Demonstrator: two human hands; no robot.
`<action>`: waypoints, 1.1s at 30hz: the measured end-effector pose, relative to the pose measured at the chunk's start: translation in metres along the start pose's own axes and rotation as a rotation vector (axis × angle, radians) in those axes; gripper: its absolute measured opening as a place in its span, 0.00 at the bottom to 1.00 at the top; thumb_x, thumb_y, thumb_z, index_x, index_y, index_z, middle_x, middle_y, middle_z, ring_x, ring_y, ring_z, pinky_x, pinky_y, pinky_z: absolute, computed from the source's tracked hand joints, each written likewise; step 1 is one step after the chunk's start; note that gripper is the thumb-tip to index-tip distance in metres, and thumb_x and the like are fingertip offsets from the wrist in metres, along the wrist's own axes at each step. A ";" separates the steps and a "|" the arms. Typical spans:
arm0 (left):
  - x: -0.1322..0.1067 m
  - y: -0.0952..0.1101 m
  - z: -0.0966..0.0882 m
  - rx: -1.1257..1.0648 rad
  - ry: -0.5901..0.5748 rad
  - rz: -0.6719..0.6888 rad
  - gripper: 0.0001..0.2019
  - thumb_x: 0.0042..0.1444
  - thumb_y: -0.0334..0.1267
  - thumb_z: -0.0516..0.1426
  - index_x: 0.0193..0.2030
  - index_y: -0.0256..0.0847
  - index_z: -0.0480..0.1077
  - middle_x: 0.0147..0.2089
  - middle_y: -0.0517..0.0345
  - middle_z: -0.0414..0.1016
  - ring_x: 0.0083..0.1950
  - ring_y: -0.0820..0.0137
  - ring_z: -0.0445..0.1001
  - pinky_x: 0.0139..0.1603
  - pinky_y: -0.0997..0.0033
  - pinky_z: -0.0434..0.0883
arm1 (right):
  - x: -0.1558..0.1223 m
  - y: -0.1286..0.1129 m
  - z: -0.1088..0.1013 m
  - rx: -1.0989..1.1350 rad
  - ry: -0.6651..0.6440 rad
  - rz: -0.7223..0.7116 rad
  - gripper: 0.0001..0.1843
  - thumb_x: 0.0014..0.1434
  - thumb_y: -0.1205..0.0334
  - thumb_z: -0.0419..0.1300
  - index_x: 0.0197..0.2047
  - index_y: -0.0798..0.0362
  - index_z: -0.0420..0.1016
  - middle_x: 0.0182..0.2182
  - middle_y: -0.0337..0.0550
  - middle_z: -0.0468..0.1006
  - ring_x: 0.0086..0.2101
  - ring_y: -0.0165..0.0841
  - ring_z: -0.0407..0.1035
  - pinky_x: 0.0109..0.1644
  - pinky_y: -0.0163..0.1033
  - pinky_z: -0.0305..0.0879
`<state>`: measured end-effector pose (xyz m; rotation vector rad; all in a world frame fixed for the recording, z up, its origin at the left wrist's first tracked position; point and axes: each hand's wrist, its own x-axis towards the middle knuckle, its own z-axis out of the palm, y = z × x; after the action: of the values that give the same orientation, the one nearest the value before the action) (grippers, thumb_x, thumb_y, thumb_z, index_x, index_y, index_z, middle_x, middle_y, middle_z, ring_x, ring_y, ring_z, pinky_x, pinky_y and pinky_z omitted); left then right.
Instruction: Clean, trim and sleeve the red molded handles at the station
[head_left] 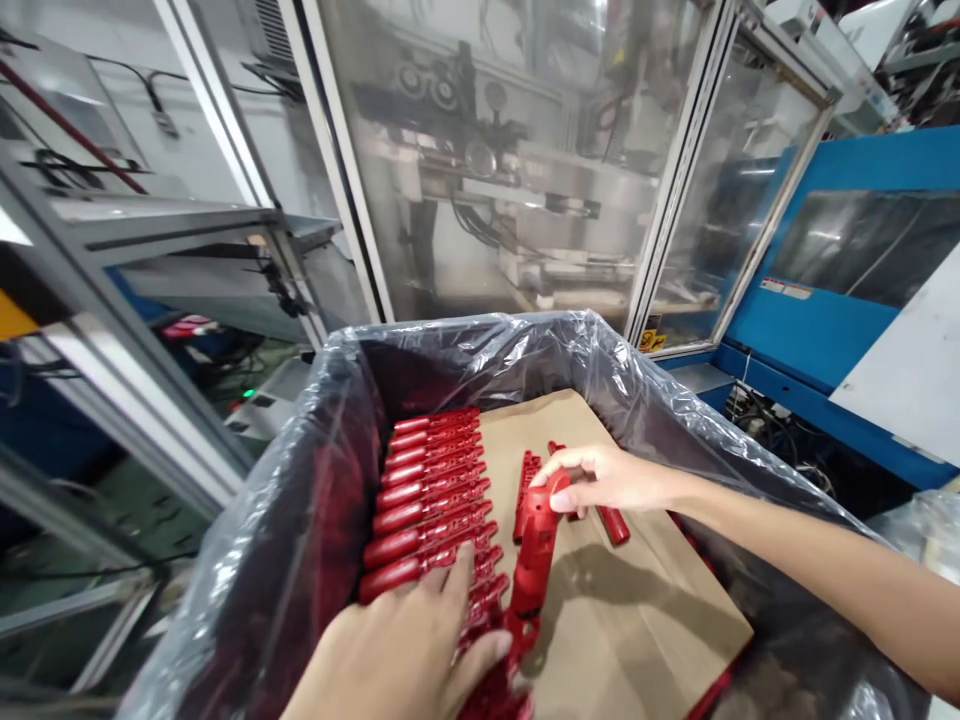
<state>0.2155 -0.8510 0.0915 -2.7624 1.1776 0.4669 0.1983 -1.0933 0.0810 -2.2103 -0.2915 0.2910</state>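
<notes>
My right hand (589,478) grips one end of a red plastic tube-like part (534,560), which stands tilted above the cardboard sheet (600,610). Along the left side of the sheet lies a row of similar red parts (420,490), side by side with their smooth ends to the left. Over the near end of this row, my left hand (405,640) has its fingers stretched and apart. Its thumb is close to the lower end of the held part; whether they touch I cannot tell. Behind my right hand, a few loose red parts (616,525) rest on the cardboard.
A deep bin lined with clear plastic (465,345) surrounds the cardboard and parts. Behind it stands a machine enclosure with a clear panel (510,180) and metal frame. A blue machine (862,250) is at the right; metal framing (150,380) stands at the left.
</notes>
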 end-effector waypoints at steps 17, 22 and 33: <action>0.006 -0.008 0.006 -0.537 -0.088 0.332 0.16 0.60 0.47 0.53 0.47 0.40 0.73 0.44 0.55 0.81 0.44 0.64 0.78 0.43 0.72 0.72 | -0.017 -0.039 0.017 0.259 0.199 -0.078 0.18 0.56 0.48 0.64 0.36 0.56 0.73 0.28 0.38 0.75 0.25 0.27 0.66 0.29 0.33 0.62; 0.003 -0.011 -0.005 -0.076 0.120 -0.016 0.14 0.57 0.30 0.53 0.46 0.29 0.76 0.43 0.30 0.80 0.49 0.40 0.78 0.50 0.43 0.69 | -0.016 -0.027 0.016 -0.230 0.049 0.015 0.16 0.65 0.52 0.54 0.38 0.56 0.73 0.31 0.38 0.76 0.29 0.27 0.69 0.34 0.32 0.63; -0.008 0.000 -0.002 0.056 0.321 -0.032 0.12 0.60 0.28 0.51 0.39 0.33 0.76 0.37 0.40 0.82 0.43 0.50 0.80 0.59 0.46 0.65 | -0.012 0.016 0.081 -0.821 -0.276 0.166 0.08 0.56 0.63 0.61 0.40 0.52 0.80 0.33 0.47 0.83 0.35 0.40 0.77 0.31 0.35 0.60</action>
<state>0.2111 -0.8459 0.0957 -2.8756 1.1802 -0.0166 0.1634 -1.0468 0.0217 -3.0136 -0.4322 0.6610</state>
